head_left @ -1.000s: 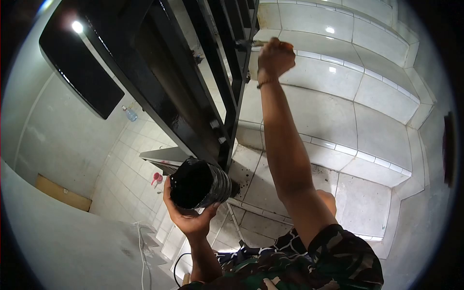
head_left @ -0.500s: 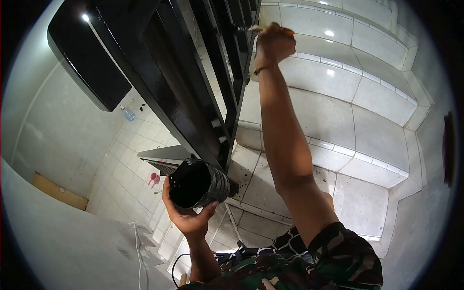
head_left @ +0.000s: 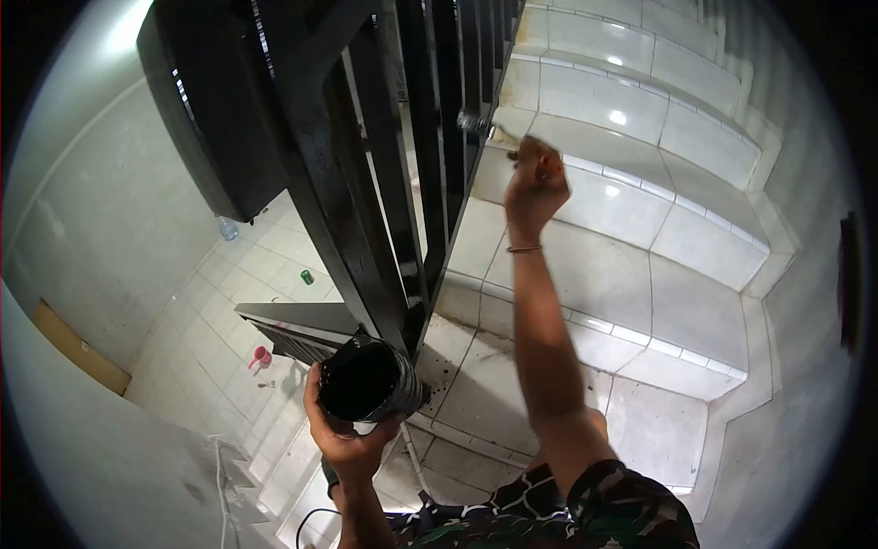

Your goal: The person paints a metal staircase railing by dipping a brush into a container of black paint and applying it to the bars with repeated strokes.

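My left hand (head_left: 346,446) is wrapped round the lower side of a paint container (head_left: 402,389), its open mouth facing up and its inside black. Farther up, my right hand (head_left: 537,190) grips a paintbrush (head_left: 474,122) by the handle. The dark bristles point left and overlap one of the upright bars of the black stair railing (head_left: 320,197). Glossy black covers the railing's bars and posts. The container sits close to the foot of the railing's near post.
White tiled stairs (head_left: 594,192) climb to the upper right beside the railing. On the tiled floor below at left are a pink dipper (head_left: 262,357), a green can (head_left: 306,276) and a clear plastic bottle (head_left: 227,229). A white cable (head_left: 222,480) runs along the lower left wall.
My right hand has come down and slightly right with the paintbrush. The view has shifted, and the green can on the floor now shows. My left hand still holds the paint container.
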A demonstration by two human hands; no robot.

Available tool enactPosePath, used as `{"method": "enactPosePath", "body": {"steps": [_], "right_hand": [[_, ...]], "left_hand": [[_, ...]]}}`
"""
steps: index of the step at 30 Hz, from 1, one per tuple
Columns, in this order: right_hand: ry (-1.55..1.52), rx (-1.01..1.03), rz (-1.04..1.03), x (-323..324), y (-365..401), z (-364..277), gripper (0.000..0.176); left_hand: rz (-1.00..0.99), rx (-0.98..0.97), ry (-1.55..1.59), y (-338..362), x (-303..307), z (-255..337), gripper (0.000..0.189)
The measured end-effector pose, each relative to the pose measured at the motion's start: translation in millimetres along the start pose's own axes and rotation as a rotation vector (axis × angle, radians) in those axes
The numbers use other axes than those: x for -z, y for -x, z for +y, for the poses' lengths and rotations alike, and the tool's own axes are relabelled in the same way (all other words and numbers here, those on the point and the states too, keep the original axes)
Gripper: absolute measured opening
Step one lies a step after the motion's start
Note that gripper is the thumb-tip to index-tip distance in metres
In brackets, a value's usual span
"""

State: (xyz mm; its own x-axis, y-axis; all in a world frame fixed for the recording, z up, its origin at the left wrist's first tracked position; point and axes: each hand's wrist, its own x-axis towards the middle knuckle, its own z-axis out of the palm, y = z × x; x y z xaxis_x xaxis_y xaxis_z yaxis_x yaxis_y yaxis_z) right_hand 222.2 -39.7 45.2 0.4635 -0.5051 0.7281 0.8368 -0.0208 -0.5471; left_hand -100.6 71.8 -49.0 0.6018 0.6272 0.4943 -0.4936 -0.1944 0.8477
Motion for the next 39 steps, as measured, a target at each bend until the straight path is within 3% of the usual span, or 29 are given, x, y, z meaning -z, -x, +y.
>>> {"method": "enactPosePath", "body": {"steps": [1,4,5,7,9,13,14,17,21,23,25,27,29,30,32,33,37,38,39], "right_hand": [[-0.041,0.24,-0.067,-2.2,-16.2,-8.7,0.011],[0.214,0.558,-0.695,11.8,-64.5,-53.6,0.015],[0.221,0.571,-0.702,7.8,-74.0,-52.1,0.015],[0.343,0.721,-0.932,-9.1,-96.6,-48.5,0.018],[0.377,0.867,-0.928,-23.9,-118.9,-50.4,0.024],[0.412,1.249,-0.681,-57.6,-171.9,-79.9,0.026],[0.497,1.12,-0.682,-63.3,-184.6,-84.7,0.021],[0.174,1.248,-0.441,-79.5,-212.2,-114.3,0.015],[0.139,1.34,-0.43,-76.2,-215.5,-89.8,0.015],[0.441,1.296,-0.617,-51.9,-188.8,-56.6,0.015],[0.432,1.249,-0.797,-24.2,-156.9,-23.2,0.017],[0.622,1.064,-1.119,11.0,-106.2,-30.7,0.02],[0.253,1.046,-1.125,27.1,-82.3,-3.1,0.013],[0.254,1.053,-1.129,24.5,-84.9,-10.3,0.013],[0.275,0.646,-1.345,23.8,-84.3,-28.0,0.017],[0.319,0.638,-1.378,14.0,-92.6,-19.9,0.017],[0.419,0.732,-1.119,-24.4,-145.5,-37.2,0.014],[0.4,0.985,-0.948,-30.9,-159.5,-40.5,0.01],[0.327,1.082,-0.832,-35.0,-169.2,-47.2,0.012]], "left_hand": [[-0.008,0.002,-0.058,1.1,2.5,-1.4,0.106],[0.019,0.0,-0.072,4.7,12.1,-11.2,0.107],[0.016,0.014,-0.112,5.5,13.5,-11.7,0.107],[0.042,0.043,-0.058,5.5,11.1,-12.5,0.106],[0.039,0.002,-0.089,5.2,13.0,-19.3,0.104],[0.032,-0.002,-0.068,2.1,7.9,-18.1,0.104],[0.012,-0.028,-0.095,1.2,6.4,-17.7,0.104],[-0.024,-0.025,-0.103,2.5,6.9,-17.6,0.104],[-0.018,-0.038,-0.148,2.6,7.5,-19.8,0.102],[-0.008,-0.032,-0.148,3.4,6.4,-18.3,0.102],[0.005,-0.033,-0.143,3.1,5.3,-19.0,0.102],[-0.009,-0.02,-0.141,3.8,6.9,-20.7,0.102],[-0.027,-0.002,-0.129,3.8,8.7,-20.2,0.103],[-0.04,0.013,-0.114,3.3,7.3,-21.5,0.105],[-0.044,-0.003,-0.176,2.2,6.2,-24.1,0.104],[-0.053,-0.022,-0.241,1.5,6.6,-24.3,0.104],[-0.04,0.029,-0.183,1.5,2.4,-23.1,0.104],[-0.043,0.027,-0.173,1.8,2.2,-24.5,0.104],[-0.044,0.027,-0.161,1.4,1.9,-25.8,0.103]]}}
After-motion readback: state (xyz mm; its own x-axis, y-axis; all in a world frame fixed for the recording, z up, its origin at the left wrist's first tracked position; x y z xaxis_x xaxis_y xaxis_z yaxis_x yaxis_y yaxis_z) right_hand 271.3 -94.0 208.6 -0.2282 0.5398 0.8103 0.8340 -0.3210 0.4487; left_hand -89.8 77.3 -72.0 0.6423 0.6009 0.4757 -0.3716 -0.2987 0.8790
